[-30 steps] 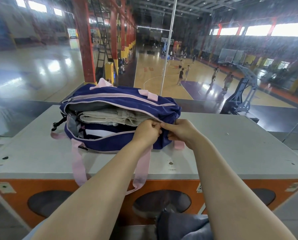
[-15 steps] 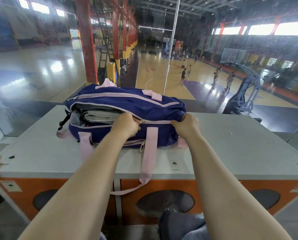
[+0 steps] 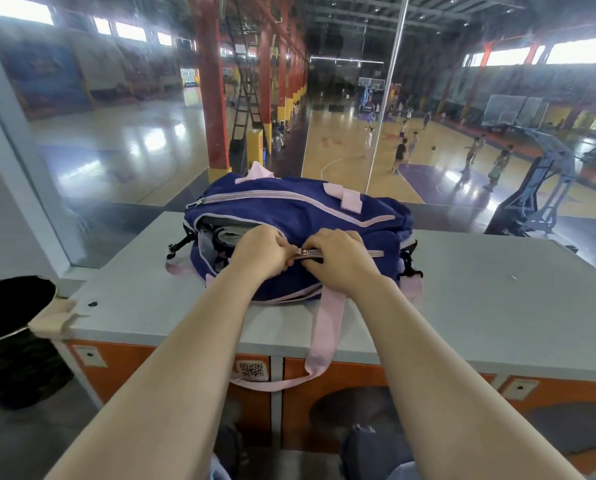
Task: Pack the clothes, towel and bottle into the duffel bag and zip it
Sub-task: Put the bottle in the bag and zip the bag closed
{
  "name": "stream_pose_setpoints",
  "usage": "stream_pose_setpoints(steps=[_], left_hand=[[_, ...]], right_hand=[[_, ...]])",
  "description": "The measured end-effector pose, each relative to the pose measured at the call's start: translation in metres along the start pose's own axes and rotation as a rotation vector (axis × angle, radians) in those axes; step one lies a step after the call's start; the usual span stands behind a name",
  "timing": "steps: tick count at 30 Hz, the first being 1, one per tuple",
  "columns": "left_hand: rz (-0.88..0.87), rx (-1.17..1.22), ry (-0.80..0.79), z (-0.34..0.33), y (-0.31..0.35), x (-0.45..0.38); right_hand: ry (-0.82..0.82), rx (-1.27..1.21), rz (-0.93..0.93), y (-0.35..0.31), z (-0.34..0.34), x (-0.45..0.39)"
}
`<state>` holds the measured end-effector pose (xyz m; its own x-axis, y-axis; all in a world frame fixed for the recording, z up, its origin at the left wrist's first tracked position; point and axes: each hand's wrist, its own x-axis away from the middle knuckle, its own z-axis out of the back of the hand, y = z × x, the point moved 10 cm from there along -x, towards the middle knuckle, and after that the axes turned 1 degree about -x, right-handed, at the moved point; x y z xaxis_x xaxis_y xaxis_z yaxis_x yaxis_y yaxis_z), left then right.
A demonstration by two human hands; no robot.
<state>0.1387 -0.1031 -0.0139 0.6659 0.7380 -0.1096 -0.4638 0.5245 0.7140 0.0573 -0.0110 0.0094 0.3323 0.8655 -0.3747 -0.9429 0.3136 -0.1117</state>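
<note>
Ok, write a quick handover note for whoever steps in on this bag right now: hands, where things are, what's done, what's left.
Left hand: grips the bag's edge beside the zip slider.
Right hand: pinches the zipped seam just right of the slider.
Duffel bag: on the grey cabinet top, pink strap hanging over the front.
Done: folded clothes inside; zip shut on the right part.
Left: zip the open left end. Bottle and towel cannot be told apart in there.

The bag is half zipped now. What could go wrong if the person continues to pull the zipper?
The folded clothes bulge at the open end of the duffel bag, so fabric may catch in the zipper slider. The pink strap hangs over the table edge; a snag might drag the bag.
</note>
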Motion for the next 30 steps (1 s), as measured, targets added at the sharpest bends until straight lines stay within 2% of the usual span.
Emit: stream_pose_setpoints(steps=[4,13,20,26,30], left_hand=[[-0.011,0.074,0.019,0.009,-0.003,0.003],[-0.017,0.052,0.075,0.025,-0.015,0.011],[-0.065,-0.022,0.102,0.027,-0.012,0.012],[-0.164,-0.188,0.217,0.029,0.001,0.022],[-0.126,-0.233,0.257,0.037,-0.007,0.022]], right_hand=[[0.082,-0.067,-0.073,0.005,0.009,-0.004],[0.085,-0.125,-0.119,-0.003,0.009,-0.009],[0.01,-0.294,-0.068,-0.001,0.0,-0.003],[0.017,-0.354,-0.131,0.004,-0.001,-0.004],[0.0,-0.397,-0.203,0.017,-0.002,-0.005]])
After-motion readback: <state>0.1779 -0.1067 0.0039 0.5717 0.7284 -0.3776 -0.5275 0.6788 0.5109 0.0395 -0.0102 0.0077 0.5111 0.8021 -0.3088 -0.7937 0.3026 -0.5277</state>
